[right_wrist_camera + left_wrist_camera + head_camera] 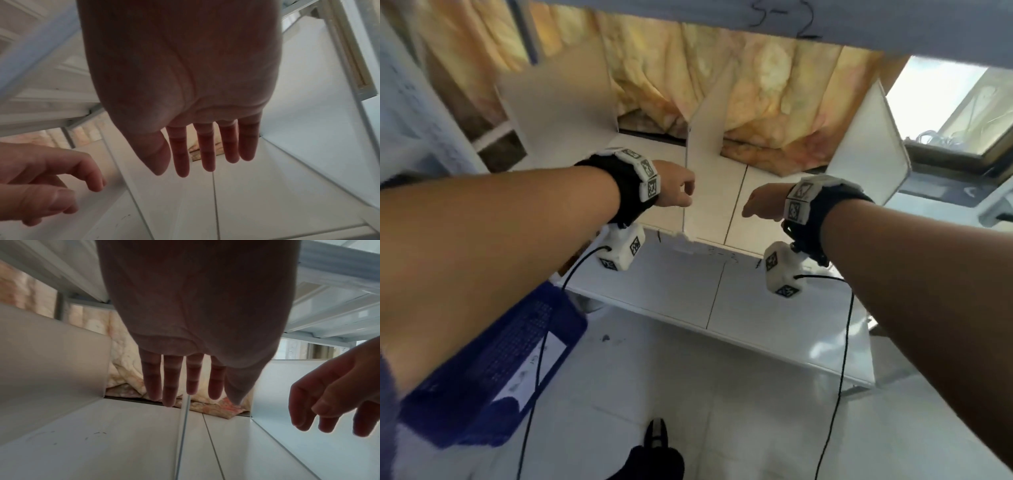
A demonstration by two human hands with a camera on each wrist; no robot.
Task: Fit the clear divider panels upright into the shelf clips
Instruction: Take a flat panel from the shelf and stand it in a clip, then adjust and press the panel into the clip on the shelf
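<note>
Three translucent divider panels stand upright on the white shelf [647, 150]: a left panel [558, 96], a middle panel [709, 144] and a right panel [869, 147]. My left hand [685, 192] hovers at the front edge of the middle panel with relaxed fingers [168, 386] that hold nothing; whether it touches the panel I cannot tell. In the left wrist view that middle panel [183, 426] shows edge-on below the fingers. My right hand [751, 209] hangs just right of it, fingers [207, 154] straight and empty. A small white clip [685, 240] sits at the panel's foot.
The upper shelf [722, 20] runs low overhead. Yellow patterned fabric [756, 96] hangs behind the shelf. A lower shelf [688, 291] juts out below. A blue mesh crate [493, 359] stands at my lower left, and black cables [842, 342] trail from both wrists.
</note>
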